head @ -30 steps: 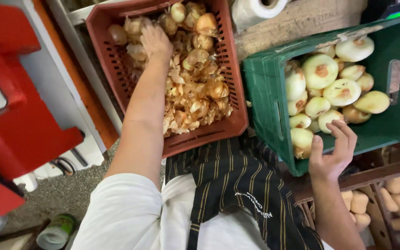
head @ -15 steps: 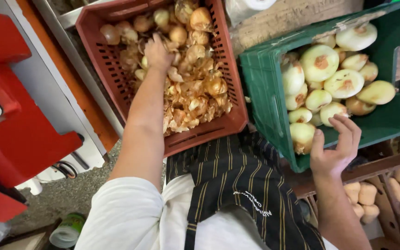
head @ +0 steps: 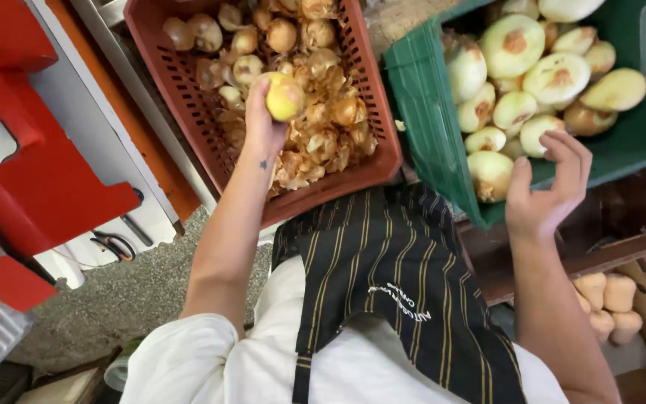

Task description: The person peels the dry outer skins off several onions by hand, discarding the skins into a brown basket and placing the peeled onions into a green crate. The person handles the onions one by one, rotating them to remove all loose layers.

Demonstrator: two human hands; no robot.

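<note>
My left hand [head: 263, 123] holds a yellowish onion [head: 284, 96] just above the red crate [head: 353, 168], which is filled with brown onions and loose dry skins. My right hand [head: 547, 187] hovers with fingers curled and apart at the near edge of the green crate [head: 424, 112], holding nothing. That green crate holds several pale peeled onions [head: 514, 45]. A black striped apron [head: 383, 277] over a white shirt covers my body below.
A red and white machine [head: 31, 164] stands at the left, with scissors [head: 114, 243] on the speckled floor beside it. A wooden box with pale squash [head: 611, 299] sits at the lower right, under the green crate.
My left hand dug into the red crate's onions and has lifted out one yellowish onion. My right hand stayed near the green crate's edge, fingers curling slightly.
</note>
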